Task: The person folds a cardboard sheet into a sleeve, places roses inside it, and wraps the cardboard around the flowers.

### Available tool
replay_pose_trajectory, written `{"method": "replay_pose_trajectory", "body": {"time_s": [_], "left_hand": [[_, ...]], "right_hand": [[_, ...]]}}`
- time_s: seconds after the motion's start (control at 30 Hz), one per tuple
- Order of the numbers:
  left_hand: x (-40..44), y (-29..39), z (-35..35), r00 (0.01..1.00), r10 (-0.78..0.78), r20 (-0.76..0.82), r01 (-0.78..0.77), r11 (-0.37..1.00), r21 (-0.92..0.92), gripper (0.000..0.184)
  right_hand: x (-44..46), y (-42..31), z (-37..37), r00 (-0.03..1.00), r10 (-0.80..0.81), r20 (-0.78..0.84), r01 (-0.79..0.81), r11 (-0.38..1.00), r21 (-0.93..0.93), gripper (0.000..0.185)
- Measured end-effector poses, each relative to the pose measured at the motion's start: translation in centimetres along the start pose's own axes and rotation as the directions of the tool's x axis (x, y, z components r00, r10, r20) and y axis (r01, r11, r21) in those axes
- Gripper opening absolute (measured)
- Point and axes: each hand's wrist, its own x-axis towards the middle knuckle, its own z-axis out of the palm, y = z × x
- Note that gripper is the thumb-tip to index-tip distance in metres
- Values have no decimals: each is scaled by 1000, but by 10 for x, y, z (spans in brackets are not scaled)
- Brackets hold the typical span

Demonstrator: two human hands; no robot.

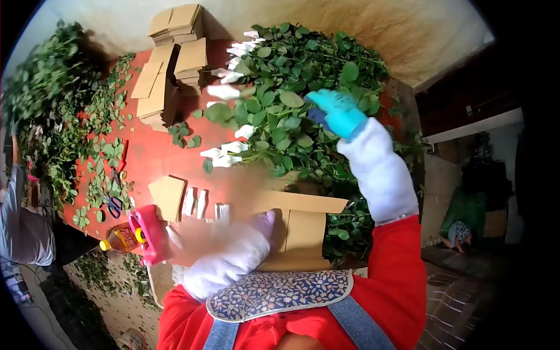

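Observation:
In the head view my right hand (337,112), in a teal glove, closes around the leafy stem of a rose whose bud is in a white sleeve (223,91). That rose is blurred and lies over a big heap of leafy stems (315,58). More white-sleeved buds (228,153) point left out of the heap. My left hand (265,224), in a pale lavender glove, is at the left side of a folded cardboard sheet (306,230). Its fingers are smeared and partly hidden. Small white sleeves (201,203) lie by a cardboard piece (168,197).
Cardboard stacks (156,93) stand at the back of the red table (154,157). Scissors (114,206), a pink holder (150,236) and a bottle (121,238) sit near the left front edge. A co-worker (26,227) stands left beside piled foliage (52,76). Another person (459,233) is bent low at right.

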Motion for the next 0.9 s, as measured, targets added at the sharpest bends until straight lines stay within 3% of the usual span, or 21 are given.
{"method": "replay_pose_trajectory", "body": {"time_s": [0.03, 0.07, 0.13, 0.17, 0.2, 0.27, 0.33, 0.37, 0.4, 0.43, 0.47, 0.53, 0.57, 0.63, 0.67, 0.73, 0.77, 0.8, 0.83, 0.87, 0.9], "left_hand": [[-1, 0, -2, 1000, -6, 9, 6, 1000, -6, 24], [-3, -1, -3, 1000, -11, 16, 11, 1000, -11, 24], [-7, -5, -6, 999, -32, 27, 32, 999, -7, 25], [-9, -7, -6, 999, -35, 32, 35, 999, -7, 25], [-12, -9, -7, 999, -37, 32, 37, 999, -7, 25], [-16, -11, -7, 999, -44, 31, 44, 999, -11, 26], [-19, -13, -7, 998, -48, 28, 49, 999, -19, 26], [-19, -13, -7, 998, -55, 26, 55, 998, -25, 27], [-19, -14, -7, 998, -56, 27, 57, 998, -29, 27], [-19, -13, -6, 998, -57, 30, 58, 998, -33, 27], [-20, -11, -5, 998, -54, 27, 55, 998, -35, 27], [-17, -10, -6, 998, -56, 18, 56, 998, -29, 28], [-17, -8, -3, 999, -50, 15, 51, 998, -30, 28], [-15, -8, 2, 999, -43, 4, 43, 999, -34, 28], [-14, -8, 3, 999, -40, -1, 40, 999, -35, 29], [-14, -9, 5, 999, -41, 0, 41, 998, -48, 29], [-15, -10, 5, 999, -42, 8, 43, 997, -58, 29], [-13, -11, 4, 999, -43, 8, 43, 996, -75, 30], [-12, -10, 1, 999, -40, 12, 41, 995, -87, 30], [-11, -9, 0, 999, -40, 8, 40, 994, -103, 30], [-10, -7, -2, 999, -36, 10, 37, 993, -113, 30]], "right_hand": [[-7, -13, -20, 990, 138, 33, -141, 951, 275, 32], [-13, -25, -34, 960, 260, 98, -273, 809, 521, 32], [-17, -20, -23, 970, 237, 55, -237, 873, 427, 31], [-15, -2, 3, 986, 142, 87, -149, 985, 84, 30], [-14, 12, 25, 987, 59, 148, -18, 964, -266, 28], [-17, 13, 36, 927, 194, 321, -96, 950, -297, 33], [-23, 10, 36, 832, 381, 403, -124, 836, -534, 42], [-25, 10, 42, 882, 372, 289, -172, 825, -538, 56], [-30, -1, 33, 973, 200, 114, -142, 912, -384, 53], [-27, -16, 25, 997, 68, 46, -50, 947, -318, 51], [-21, -34, 20, 998, -60, -34, 49, 964, -260, 48], [7, -53, 35, 980, -195, -25, 187, 964, -190, 44], [23, -46, 70, 915, -306, -261, 257, 944, -207, 41], [52, -35, 114, 993, -110, -34, 101, 972, -213, 41], [66, -30, 125, 991, 22, 132, 9, 973, -232, 41], [77, -14, 121, 926, 88, 368, -34, 988, -150, 31], [80, -19, 107, 944, 142, 299, -75, 972, -225, 22], [67, -7, 98, 997, 63, 44, -61, 997, -45, 24], [63, -19, 56, 975, 204, 88, -222, 919, 327, 30], [57, 7, 65, 946, 136, -293, 11, 892, 451, 31], [58, 13, 58, 926, 135, -351, -3, 935, 354, 30]]}}
